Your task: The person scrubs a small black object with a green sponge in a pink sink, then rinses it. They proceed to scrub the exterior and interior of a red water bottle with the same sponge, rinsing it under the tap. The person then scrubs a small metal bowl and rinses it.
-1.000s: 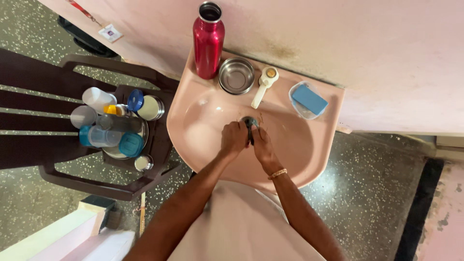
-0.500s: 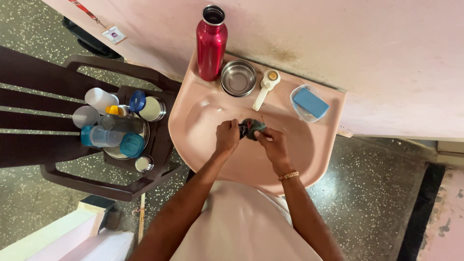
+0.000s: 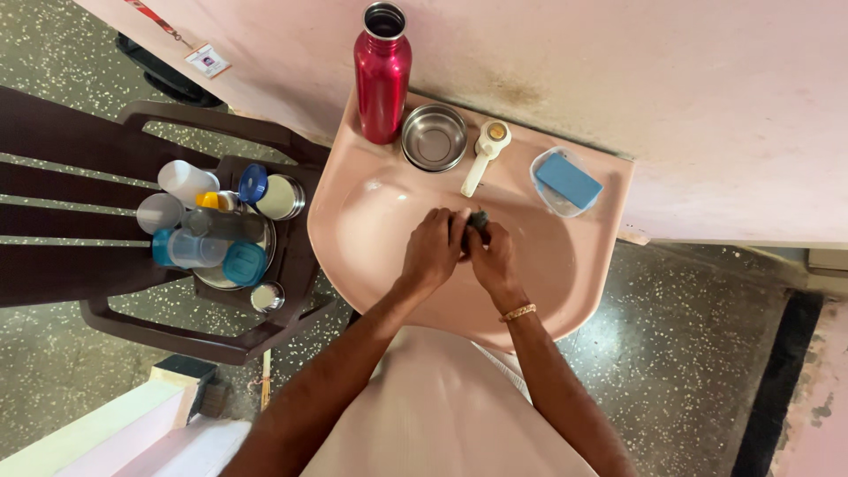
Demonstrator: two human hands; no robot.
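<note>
Top view, pink sink point(image 3: 353, 185) fixed to pink wall point(image 3: 707, 88); floor point(image 3: 671, 353) is dark speckled stone. Left hand point(image 3: 433, 252) & right hand point(image 3: 495, 261) meet over the basin centre, fingers curled tight around a small dark scrubber point(image 3: 478, 219), only partly visible betw. them. Sink ledge, l. to r.: red bottle point(image 3: 382, 75) upright w/o cap, steel bowl point(image 3: 434, 137), white tap point(image 3: 484, 152), blue soap point(image 3: 568, 179) in clear dish. Brown chair point(image 3: 106, 177) beside sink carries a tray of bottles & lids point(image 3: 212, 234).
</note>
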